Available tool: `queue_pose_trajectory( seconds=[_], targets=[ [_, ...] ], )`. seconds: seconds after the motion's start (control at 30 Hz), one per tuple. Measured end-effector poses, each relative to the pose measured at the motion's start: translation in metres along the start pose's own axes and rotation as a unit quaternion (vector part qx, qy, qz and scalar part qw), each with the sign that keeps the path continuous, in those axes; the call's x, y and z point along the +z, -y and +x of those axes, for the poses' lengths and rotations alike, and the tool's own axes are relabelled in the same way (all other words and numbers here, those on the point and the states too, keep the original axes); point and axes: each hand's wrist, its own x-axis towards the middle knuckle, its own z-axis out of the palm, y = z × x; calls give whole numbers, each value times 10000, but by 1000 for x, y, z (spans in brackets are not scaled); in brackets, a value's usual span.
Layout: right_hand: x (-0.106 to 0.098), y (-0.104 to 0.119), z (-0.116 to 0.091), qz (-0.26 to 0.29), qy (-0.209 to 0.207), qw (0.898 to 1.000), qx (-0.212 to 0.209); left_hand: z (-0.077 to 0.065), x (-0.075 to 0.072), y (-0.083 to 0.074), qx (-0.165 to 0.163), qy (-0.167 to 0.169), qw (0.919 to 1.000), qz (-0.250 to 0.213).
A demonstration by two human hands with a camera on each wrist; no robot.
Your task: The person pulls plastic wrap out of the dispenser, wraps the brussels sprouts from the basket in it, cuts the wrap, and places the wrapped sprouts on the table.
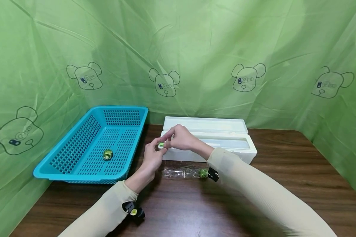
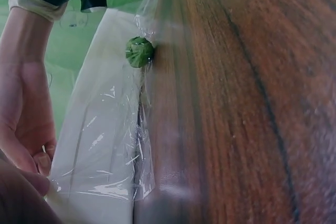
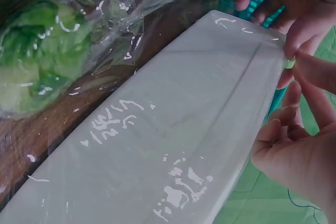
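Note:
In the head view my left hand (image 1: 152,158) and my right hand (image 1: 182,138) meet at the left end of an opened white box (image 1: 207,156). Between their fingertips shows a small green-and-white piece (image 1: 161,145), which thumbs and fingers of both hands pinch; the fingers partly hide it. Clear plastic film (image 1: 181,172) extends from the box front down to the table. A Brussels sprout (image 1: 203,173) lies with the film, near my right wrist; the right wrist view shows this sprout (image 3: 44,56) large behind shiny film.
A blue perforated basket (image 1: 77,176) stands to the left, with one Brussels sprout (image 1: 107,154) in it. The box's lid (image 1: 206,125) is raised at the back. Green cloth (image 1: 195,42) surrounds the brown wooden table (image 1: 284,158).

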Motion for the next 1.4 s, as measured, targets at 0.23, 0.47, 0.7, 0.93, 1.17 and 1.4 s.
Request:
queue_pose_trajectory(
  seconds=[0.23, 0.47, 0.7, 0.93, 1.17, 1.4],
  targets=[
    [-3, -4, 3, 112, 313, 9994, -98, -1, -2, 0, -376, 307, 9962, -724],
    [-6, -8, 8, 152, 596, 9978, -255, 0, -3, -2, -877, 371, 9862, -1354],
    [-8, -12, 14, 205, 838, 9953, -431, 2, -3, -5, -1172, 356, 9796, -1592],
    [-7, -14, 15, -62, 703, 9955, -632, -1, -2, -6, -1031, 275, 9852, -1343],
    [-9, -14, 13, -217, 648, 9949, -736, -1, -2, -6, -968, 202, 9870, -1263],
    [-14, -16, 7, -222, 601, 9957, -667, -1, -1, -7, -933, 137, 9878, -1243]
  ],
)
